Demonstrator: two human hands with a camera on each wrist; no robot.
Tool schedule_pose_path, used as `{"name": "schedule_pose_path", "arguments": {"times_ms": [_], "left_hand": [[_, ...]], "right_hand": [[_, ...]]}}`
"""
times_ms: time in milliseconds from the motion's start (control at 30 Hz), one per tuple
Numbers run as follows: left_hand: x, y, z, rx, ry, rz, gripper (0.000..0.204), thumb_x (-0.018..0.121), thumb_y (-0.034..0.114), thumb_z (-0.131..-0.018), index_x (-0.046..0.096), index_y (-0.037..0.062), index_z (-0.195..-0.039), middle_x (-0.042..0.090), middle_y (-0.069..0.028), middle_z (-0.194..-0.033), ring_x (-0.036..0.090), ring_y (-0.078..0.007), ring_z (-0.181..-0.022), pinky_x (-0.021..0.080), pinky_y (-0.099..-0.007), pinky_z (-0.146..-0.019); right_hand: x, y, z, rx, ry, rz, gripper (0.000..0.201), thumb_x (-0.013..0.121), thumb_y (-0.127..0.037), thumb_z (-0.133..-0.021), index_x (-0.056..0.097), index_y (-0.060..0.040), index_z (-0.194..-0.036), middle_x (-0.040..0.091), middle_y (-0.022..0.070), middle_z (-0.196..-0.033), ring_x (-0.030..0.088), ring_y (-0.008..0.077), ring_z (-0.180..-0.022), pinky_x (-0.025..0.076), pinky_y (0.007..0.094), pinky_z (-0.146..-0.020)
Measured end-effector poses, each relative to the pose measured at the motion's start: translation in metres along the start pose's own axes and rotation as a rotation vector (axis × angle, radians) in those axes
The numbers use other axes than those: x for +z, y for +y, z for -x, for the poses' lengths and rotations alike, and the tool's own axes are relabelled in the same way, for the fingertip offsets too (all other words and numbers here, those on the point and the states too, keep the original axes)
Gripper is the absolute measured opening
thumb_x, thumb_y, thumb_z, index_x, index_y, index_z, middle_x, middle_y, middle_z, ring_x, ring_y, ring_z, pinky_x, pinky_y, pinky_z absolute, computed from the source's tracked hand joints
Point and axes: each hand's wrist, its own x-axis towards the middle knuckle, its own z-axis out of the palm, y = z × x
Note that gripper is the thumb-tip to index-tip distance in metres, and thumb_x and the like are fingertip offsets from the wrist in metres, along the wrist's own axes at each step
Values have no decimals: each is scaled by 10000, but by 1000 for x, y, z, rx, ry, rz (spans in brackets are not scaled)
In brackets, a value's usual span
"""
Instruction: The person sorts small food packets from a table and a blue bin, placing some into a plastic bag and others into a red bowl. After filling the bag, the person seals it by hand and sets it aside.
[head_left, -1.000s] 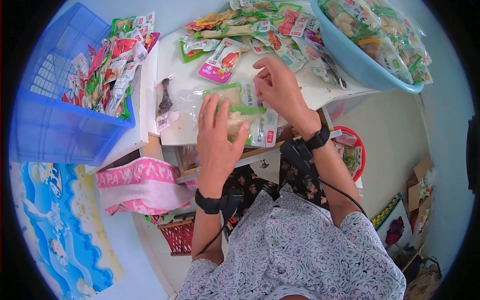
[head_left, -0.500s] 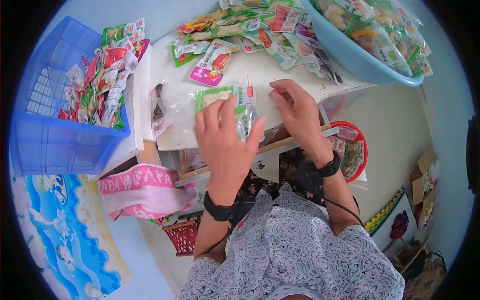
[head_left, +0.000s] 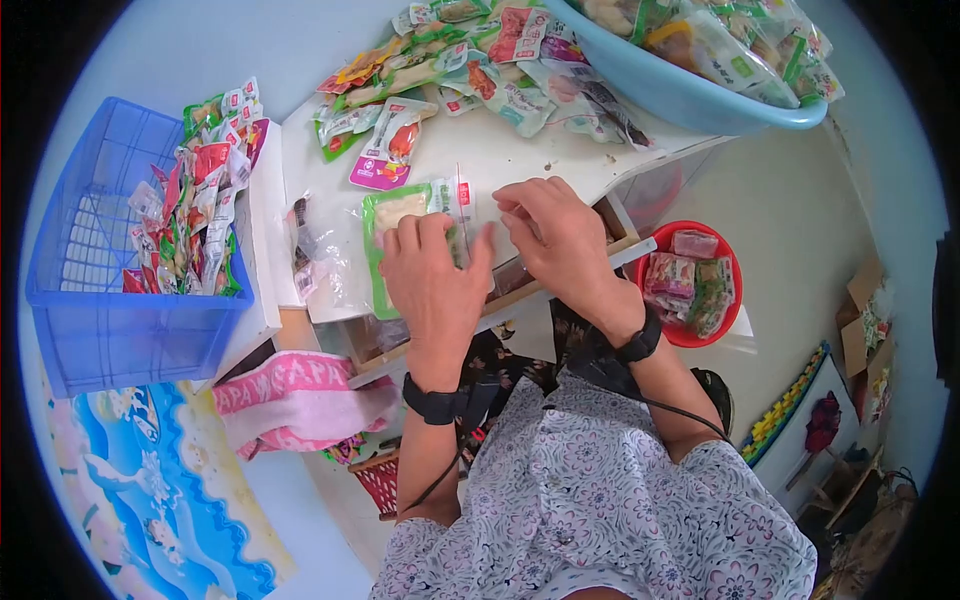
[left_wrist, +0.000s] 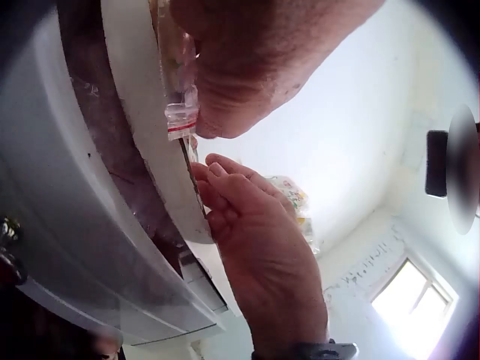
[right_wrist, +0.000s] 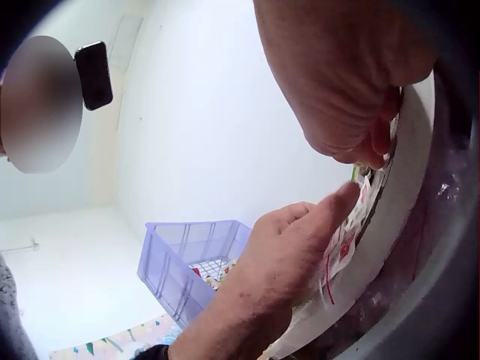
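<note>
A clear plastic bag [head_left: 345, 277] with a red strip at its right end lies on the white table [head_left: 323, 185]. Inside or under it shows a green-edged food pouch [head_left: 395, 210] with pale contents. My left hand [head_left: 432, 280] rests over the pouch, fingers spread and thumb out to the right, hiding its lower part. To the right of the bag, near the table's front edge, my right hand [head_left: 565, 240] has loosely bent fingers and nothing visible in them. In the right wrist view the red-striped bag end [right_wrist: 330, 281] shows beside the left hand [right_wrist: 277, 255].
A blue crate [head_left: 140, 330] of packaged snacks stands at the left. Piled pouches [head_left: 480, 80] and a light blue basin [head_left: 690, 95] full of packs are at the back. A dark vacuum-packed item [head_left: 303, 250] lies left. Below are an ajar drawer [head_left: 510, 290] and a red basin [head_left: 738, 290].
My right hand has drawn back from the bag's right end toward the table's front edge. The left hand stays over the pouch. The whole head view has shifted.
</note>
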Motion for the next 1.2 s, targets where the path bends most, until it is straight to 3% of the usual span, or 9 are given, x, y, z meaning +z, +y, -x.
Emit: {"name": "schedule_pose_path", "arguments": {"times_ms": [267,467,567,700,767,800,867,1067,1200], "left_hand": [[-8,7,-3,36,-70,-36,270,799,183,-810,580,51,-897,572,-119,-945,551,-346,-939,457,-469,-787],[-3,-4,1,75,-54,-68,170,713,65,-798,557,61,-866,561,-123,-887,566,-343,-888,460,-478,-735],[-3,-9,6,34,-47,60,159,696,12,-805,569,44,-896,579,-118,-848,589,-318,-838,481,-448,-725],[-11,-13,15,-267,-8,493,148,685,-20,-878,613,12,-1003,636,-88,-863,627,-201,-778,517,-352,-713],[-18,-19,13,-296,46,591,152,676,-2,-937,620,1,-1078,649,-56,-959,619,-121,-847,515,-276,-767],[-23,-21,11,-312,77,638,157,672,6,-967,623,-4,-1116,655,-41,-1006,615,-81,-882,514,-237,-794],[-33,-21,7,-305,84,662,162,646,-2,-989,612,-18,-1146,645,-49,-1013,613,-94,-903,514,-242,-818],[-55,-18,4,-288,183,754,176,646,-15,-981,607,-21,-1152,641,-50,-1008,606,-95,-912,501,-237,-833],[-71,-16,1,-304,278,827,177,648,-8,-980,611,-21,-1153,648,-54,-991,605,-95,-879,501,-242,-806]], "right_hand": [[-4,2,3,8,-23,-5,217,681,-16,-904,683,-32,-1120,716,101,-988,673,280,-938,541,395,-812],[-4,0,7,-34,5,-20,170,667,-40,-897,685,-39,-1066,707,121,-940,653,329,-931,523,437,-770],[-9,-1,13,-38,-46,6,211,674,-10,-931,677,-15,-1141,715,114,-958,692,248,-855,542,363,-735],[-15,-8,31,186,-160,-277,169,640,-26,-984,663,8,-1148,693,99,-897,684,167,-702,517,314,-624],[-22,-15,37,233,-226,-301,156,621,-38,-1007,655,19,-1149,679,89,-867,672,133,-657,503,292,-586],[-26,-17,39,264,-273,-288,150,615,-60,-1003,656,12,-1128,685,119,-866,684,204,-674,511,335,-604],[-30,-21,41,317,-364,-259,148,603,-104,-994,657,-1,-1085,697,180,-865,709,344,-708,528,422,-641],[-9,-27,45,377,-401,-511,219,553,-139,-1048,596,29,-1182,698,155,-813,717,237,-626,539,359,-577],[0,-42,33,537,-392,-762,246,547,-151,-1071,564,31,-1236,701,108,-839,715,172,-624,515,278,-486]]}}
